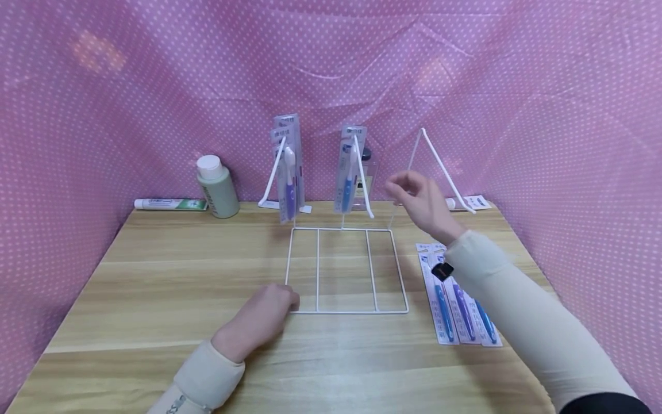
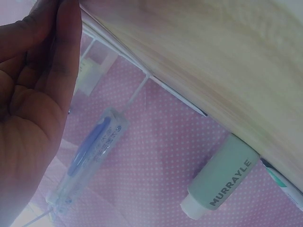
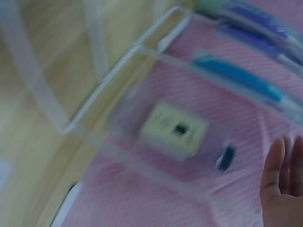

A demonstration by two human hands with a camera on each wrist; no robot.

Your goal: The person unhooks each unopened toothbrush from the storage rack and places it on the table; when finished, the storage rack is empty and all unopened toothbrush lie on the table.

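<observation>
On the left, a green bottle (image 1: 222,192) stands at the far side of the counter (image 1: 129,282). My left grip (image 1: 261,313) pinches the near left corner of the white wire rack (image 1: 318,270); were that hold to slacken, I judge a knock up high could tip the frame. Two toothbrush packs (image 1: 291,198) hang from the left hook (image 1: 272,172) and might swing if jolted. Another pack (image 1: 346,167) hangs from the middle hook (image 1: 368,198), with a clear bottle (image 3: 175,128) behind that a shove could topple. My right grip (image 1: 426,204) holds nothing, fingers loosely bent near the bare right hook (image 1: 445,171); brushing that prong could drag the rack. Right and nearer, three loose packs (image 1: 462,313) lie partly beneath my sleeve (image 1: 538,328), which could sweep them askew.
</observation>
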